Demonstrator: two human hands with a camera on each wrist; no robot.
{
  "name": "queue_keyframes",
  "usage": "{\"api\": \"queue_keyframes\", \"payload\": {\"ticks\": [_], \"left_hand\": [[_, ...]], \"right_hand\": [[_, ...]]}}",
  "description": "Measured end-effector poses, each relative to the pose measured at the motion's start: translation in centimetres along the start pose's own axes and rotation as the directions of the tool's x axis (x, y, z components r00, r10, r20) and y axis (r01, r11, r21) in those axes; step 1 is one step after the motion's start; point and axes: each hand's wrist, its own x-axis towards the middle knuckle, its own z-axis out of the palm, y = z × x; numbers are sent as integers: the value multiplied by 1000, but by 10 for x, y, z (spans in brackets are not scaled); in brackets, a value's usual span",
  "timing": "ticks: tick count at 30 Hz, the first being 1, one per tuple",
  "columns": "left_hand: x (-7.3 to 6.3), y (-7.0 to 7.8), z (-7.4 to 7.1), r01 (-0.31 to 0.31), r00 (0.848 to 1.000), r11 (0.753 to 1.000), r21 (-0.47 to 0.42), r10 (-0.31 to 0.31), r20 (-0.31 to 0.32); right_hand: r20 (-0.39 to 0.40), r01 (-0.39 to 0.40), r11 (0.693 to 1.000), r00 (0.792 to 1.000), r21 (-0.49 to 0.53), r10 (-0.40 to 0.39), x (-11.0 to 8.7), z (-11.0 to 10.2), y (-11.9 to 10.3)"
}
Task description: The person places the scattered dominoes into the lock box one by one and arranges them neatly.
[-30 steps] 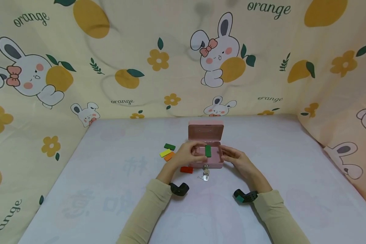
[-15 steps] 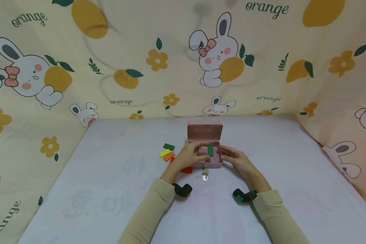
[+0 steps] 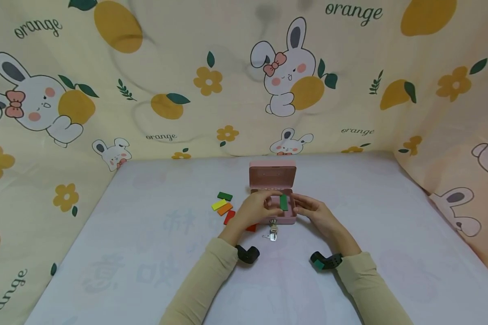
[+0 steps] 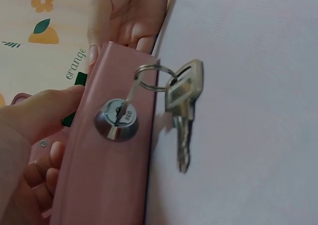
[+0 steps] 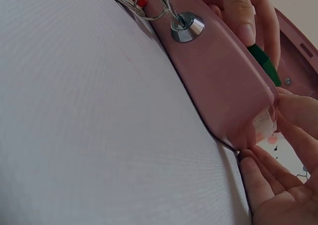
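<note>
Pinching a green block (image 3: pixel 283 202) with the left hand (image 3: pixel 258 209), over the open pink cash box (image 4: pixel 99 175), perhaps partly below its rim; hard to judge. Touching the box's right wall with the right hand (image 3: pixel 316 213). Wide white tabletop (image 3: pixel 390 225) to either side. Partly hidden behind the left hand: one red block (image 3: pixel 251 228).

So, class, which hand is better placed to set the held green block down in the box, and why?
Probably the left hand: it pinches the green block at the mouth of the open box, while the right hand touches the box's side.
</note>
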Motion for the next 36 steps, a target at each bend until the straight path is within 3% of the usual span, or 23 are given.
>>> {"api": "queue_keyframes", "payload": {"ticks": [12, 27, 36], "left_hand": [[3, 3, 5, 5, 1000, 1000, 22, -5, -12], [11, 5, 15, 11, 1000, 968, 249, -4, -28], [15, 8, 18, 38, 999, 952, 305, -30, -29]], "right_hand": [[0, 9, 1000, 1000, 27, -9, -1, 0, 1], [14, 25, 1000, 1000, -16, -25, -1, -2, 2], [8, 27, 1000, 1000, -9, -27, 1, -1, 3]]}}
